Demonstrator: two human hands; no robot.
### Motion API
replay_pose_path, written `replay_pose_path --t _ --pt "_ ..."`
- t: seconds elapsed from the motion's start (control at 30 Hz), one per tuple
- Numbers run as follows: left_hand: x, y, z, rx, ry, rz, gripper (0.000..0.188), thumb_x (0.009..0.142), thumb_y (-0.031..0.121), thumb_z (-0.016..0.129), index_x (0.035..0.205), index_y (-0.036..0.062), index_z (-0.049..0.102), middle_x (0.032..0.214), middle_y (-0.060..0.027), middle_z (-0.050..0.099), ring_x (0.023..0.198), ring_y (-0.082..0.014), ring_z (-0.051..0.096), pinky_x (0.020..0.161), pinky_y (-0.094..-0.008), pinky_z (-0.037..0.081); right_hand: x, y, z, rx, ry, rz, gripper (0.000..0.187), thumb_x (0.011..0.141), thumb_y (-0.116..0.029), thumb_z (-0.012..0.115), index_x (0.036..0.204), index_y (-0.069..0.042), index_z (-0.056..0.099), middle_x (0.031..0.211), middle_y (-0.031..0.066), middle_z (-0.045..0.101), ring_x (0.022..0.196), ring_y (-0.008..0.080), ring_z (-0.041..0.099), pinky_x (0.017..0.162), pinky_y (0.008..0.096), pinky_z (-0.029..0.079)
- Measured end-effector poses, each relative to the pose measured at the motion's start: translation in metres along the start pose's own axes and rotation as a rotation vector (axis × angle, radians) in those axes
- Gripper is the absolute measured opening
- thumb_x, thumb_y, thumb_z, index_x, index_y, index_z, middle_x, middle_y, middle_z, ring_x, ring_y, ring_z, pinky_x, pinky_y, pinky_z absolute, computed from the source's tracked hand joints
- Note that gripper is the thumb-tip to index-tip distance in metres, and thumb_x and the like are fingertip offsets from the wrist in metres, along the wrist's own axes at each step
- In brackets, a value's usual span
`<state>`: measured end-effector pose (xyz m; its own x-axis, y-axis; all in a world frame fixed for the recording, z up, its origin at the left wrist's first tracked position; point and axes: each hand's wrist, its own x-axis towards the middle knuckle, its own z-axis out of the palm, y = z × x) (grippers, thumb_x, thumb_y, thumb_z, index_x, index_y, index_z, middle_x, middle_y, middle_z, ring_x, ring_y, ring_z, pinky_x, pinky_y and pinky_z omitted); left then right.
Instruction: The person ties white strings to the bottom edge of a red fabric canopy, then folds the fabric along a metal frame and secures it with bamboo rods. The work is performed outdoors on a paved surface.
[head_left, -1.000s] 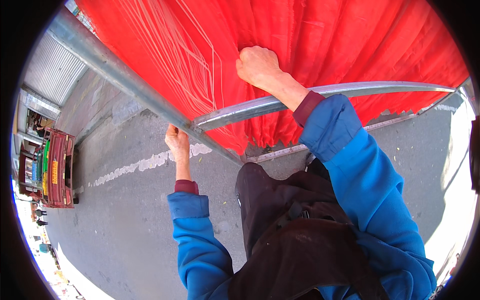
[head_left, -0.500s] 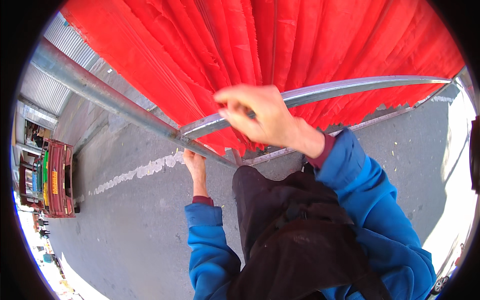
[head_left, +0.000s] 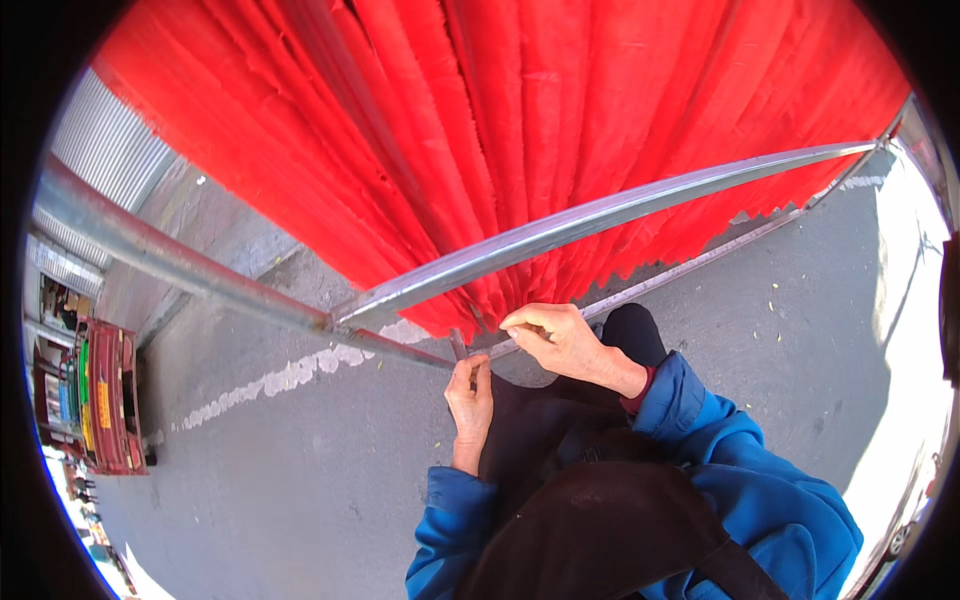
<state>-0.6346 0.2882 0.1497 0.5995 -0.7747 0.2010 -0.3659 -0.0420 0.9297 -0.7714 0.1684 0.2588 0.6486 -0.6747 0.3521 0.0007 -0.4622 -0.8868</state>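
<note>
A large hanging of red pleated cloth (head_left: pixel 530 120), frayed along its lower edge, fills the upper middle and reaches down behind a grey metal rail (head_left: pixel 600 222). Low at its bottom tip, my right hand (head_left: pixel 565 342) is closed in a pinch, thumb against the fingers. Whatever lies in that pinch is hidden or too small to name. To its left and slightly nearer, my left hand (head_left: pixel 468 405) has its fingertips drawn together beside a narrow grey upright piece (head_left: pixel 458 345) of the frame. What those fingertips hold, if anything, cannot be made out.
A round metal tube (head_left: pixel 200 270) slants in from the left and meets the rail at a corner. Below is grey asphalt (head_left: pixel 300 480) with a broken white line (head_left: pixel 270 383). A red truck (head_left: pixel 112 400) stands at far left. A car wheel (head_left: pixel 900 541) shows at lower right.
My right hand has come down from above the rail to the cloth's lower tip. The left has left the tube and moved right, beside the narrow upright piece.
</note>
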Motion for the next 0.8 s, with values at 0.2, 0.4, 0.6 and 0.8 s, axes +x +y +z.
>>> replay_pose_path --t 0.2,0.4,0.6,0.8 --pt "0.053 0.127 -0.006 0.127 0.053 0.698 0.019 0.076 -0.011 0.065 0.091 -0.0004 0.061 0.084 -0.0152 0.064 0.074 -0.0285 0.063 0.069 -0.0347 0.051 0.019 -0.056 -0.09 -0.207 0.403 -0.294 0.014 0.083 0.002 0.063 0.097 0.0 0.066 0.077 0.0082 0.065 0.062 0.0126 0.06 0.056 0.0242 0.047" --pt "0.135 0.205 0.041 0.106 0.138 0.721 0.023 0.077 -0.002 0.069 0.098 0.0004 0.06 0.079 -0.0121 0.058 0.065 -0.0229 0.058 0.06 -0.035 0.049 0.09 -0.05 -0.147 -0.327 0.665 -0.184 0.024 0.081 -0.01 0.07 0.104 -0.002 0.063 0.072 0.0049 0.064 0.061 0.012 0.058 0.057 0.026 0.047" --pt "0.171 0.228 0.074 0.384 0.22 0.503 0.034 0.077 0.023 0.074 0.097 0.0036 0.055 0.08 -0.0141 0.06 0.07 -0.0335 0.061 0.063 -0.0448 0.048 0.111 -0.032 -0.14 -0.363 0.639 -0.084 0.025 0.081 -0.013 0.072 0.099 -0.002 0.06 0.067 0.0 0.057 0.059 0.0072 0.052 0.054 0.023 0.044" --pt "0.187 0.218 0.061 0.32 0.188 0.308 0.012 0.084 0.013 0.061 0.081 0.0016 0.057 0.07 -0.0167 0.061 0.067 -0.0346 0.062 0.063 -0.0442 0.047 0.105 -0.035 -0.126 -0.071 0.652 -0.345 0.013 0.083 -0.002 0.068 0.089 -0.002 0.057 0.066 -0.0016 0.054 0.061 0.0027 0.049 0.053 0.0199 0.04"
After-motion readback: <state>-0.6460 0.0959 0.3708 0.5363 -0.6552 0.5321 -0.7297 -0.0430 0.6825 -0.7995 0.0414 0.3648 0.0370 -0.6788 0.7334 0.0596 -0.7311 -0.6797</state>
